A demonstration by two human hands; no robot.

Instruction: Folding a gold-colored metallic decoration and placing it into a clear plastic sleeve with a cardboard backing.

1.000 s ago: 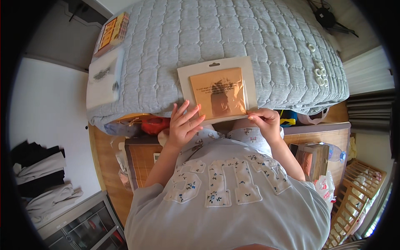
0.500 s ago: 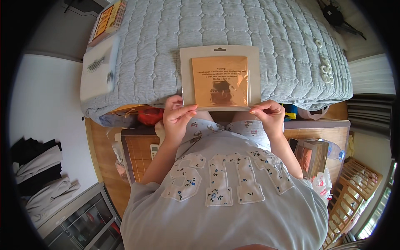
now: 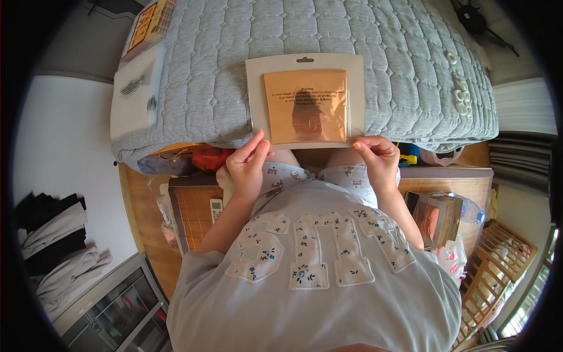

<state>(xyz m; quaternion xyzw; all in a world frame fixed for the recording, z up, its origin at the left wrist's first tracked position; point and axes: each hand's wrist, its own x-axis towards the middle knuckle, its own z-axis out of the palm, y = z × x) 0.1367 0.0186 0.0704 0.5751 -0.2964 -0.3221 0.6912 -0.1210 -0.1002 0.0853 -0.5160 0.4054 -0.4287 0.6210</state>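
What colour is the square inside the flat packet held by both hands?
Shiny copper-orange square, white card packet; head view.

Definitely a home, a bedroom by the looks of it: bed with a grey quilted cover (image 3: 375, 64), folded clothes piled on the floor (image 3: 56, 246), wooden flooring (image 3: 146, 223), a low glass-door cabinet (image 3: 117, 311), wooden slatted rack (image 3: 498, 264) near the window side.

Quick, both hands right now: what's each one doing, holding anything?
Left hand: closed, pinching the lower left corner of the flat white card package with a copper-coloured foil pouch.
Right hand: closed, pinching its lower right corner.
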